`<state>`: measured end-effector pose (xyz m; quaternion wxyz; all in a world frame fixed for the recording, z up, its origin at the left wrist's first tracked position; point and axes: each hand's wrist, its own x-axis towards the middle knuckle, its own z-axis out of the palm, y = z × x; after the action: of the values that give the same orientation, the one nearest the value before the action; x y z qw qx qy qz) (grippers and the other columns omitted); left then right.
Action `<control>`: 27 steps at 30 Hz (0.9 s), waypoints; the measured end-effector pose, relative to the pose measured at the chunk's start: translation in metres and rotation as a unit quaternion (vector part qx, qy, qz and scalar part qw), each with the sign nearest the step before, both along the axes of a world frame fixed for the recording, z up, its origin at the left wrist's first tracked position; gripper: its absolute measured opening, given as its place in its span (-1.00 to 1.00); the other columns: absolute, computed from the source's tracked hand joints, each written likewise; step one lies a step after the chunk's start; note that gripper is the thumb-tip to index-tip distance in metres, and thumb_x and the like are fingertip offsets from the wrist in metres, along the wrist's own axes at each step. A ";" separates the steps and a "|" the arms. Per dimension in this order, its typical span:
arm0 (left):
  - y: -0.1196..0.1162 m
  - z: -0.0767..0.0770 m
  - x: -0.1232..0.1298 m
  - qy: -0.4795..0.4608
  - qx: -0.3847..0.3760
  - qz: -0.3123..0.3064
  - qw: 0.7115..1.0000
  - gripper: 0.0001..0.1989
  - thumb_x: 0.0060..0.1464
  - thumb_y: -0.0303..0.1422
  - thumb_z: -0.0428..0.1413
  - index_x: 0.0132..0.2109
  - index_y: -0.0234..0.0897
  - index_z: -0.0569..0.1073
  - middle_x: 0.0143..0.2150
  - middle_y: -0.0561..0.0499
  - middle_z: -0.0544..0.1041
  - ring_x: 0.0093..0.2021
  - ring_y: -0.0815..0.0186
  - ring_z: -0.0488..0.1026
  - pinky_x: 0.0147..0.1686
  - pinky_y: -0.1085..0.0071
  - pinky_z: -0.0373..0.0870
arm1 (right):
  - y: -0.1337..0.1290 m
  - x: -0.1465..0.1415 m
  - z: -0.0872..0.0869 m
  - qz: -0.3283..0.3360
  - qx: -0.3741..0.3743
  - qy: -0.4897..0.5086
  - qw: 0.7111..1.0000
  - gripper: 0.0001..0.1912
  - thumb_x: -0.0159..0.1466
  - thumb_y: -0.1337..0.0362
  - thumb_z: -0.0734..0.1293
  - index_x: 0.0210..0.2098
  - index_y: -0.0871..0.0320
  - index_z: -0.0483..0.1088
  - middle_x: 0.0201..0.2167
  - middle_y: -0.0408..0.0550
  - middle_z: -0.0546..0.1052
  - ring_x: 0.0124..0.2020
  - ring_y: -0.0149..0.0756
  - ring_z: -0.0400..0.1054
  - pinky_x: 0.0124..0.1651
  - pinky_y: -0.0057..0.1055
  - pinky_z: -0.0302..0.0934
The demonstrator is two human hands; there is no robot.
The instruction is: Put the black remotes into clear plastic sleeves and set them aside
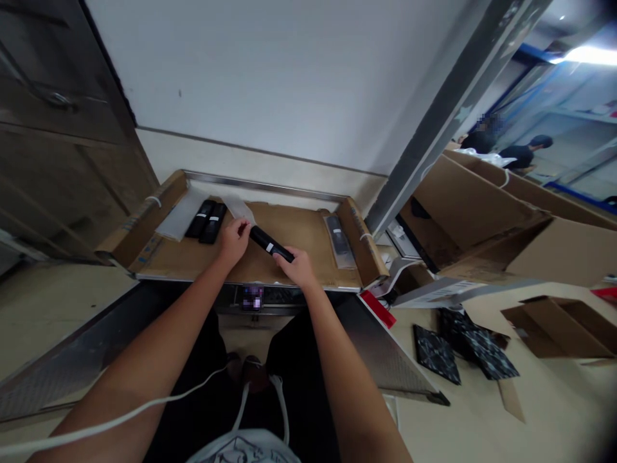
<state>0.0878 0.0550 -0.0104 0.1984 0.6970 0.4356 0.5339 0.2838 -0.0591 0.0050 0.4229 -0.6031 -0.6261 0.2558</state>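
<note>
Mid-frame, our right hand gripped a black device, our left hand pinching a clear sleeve; one sleeved device lay centre-right, two seemingly unsleeved devices centre-left.

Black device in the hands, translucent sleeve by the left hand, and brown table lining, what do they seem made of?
Black device: probably hard plastic, since it looks dark, smooth and rigid.
Translucent sleeve: likely thin plastic film, whitish and letting the brown show through; thin foam is possible.
Brown table lining: apparently cardboard, matte and tan.
</note>
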 end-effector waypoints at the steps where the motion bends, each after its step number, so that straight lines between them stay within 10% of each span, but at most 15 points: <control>1: -0.002 0.002 0.000 0.022 0.024 0.001 0.999 -0.82 0.22 -0.31 0.04 -0.19 -0.29 0.49 -0.22 -0.05 0.53 -0.20 0.23 0.46 -0.12 0.33 0.39 | 0.000 0.000 0.000 -0.002 0.001 -0.006 1.000 -0.69 0.22 0.02 0.35 -0.27 0.13 0.57 -0.47 -0.15 0.54 -0.45 -0.34 0.36 -0.39 -0.46 0.13; 22: -0.024 0.012 0.012 0.134 0.067 -0.066 0.987 -0.80 0.30 -0.36 -0.07 -0.15 -0.24 0.44 -0.17 -0.09 0.51 -0.11 0.19 0.44 -0.04 0.27 0.36 | 0.009 -0.003 -0.006 0.002 -0.035 0.072 0.997 -0.67 0.24 0.00 0.34 -0.29 0.15 0.52 -0.50 -0.12 0.57 -0.49 -0.35 0.38 -0.41 -0.45 0.19; 27: -0.035 0.011 0.023 0.137 0.048 -0.119 0.982 -0.82 0.29 -0.35 -0.06 -0.17 -0.23 0.43 -0.21 -0.06 0.50 -0.15 0.21 0.44 -0.06 0.29 0.35 | 0.018 -0.005 -0.013 -0.001 0.001 0.072 0.997 -0.59 0.21 0.03 0.37 -0.01 0.09 0.45 -0.19 -0.05 0.60 -0.20 -0.24 0.48 -0.06 -0.29 0.33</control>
<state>0.1111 0.0197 0.0009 0.1650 0.8189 0.3464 0.4268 0.2790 -0.0411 -0.0075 0.4677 -0.5833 -0.5934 0.2981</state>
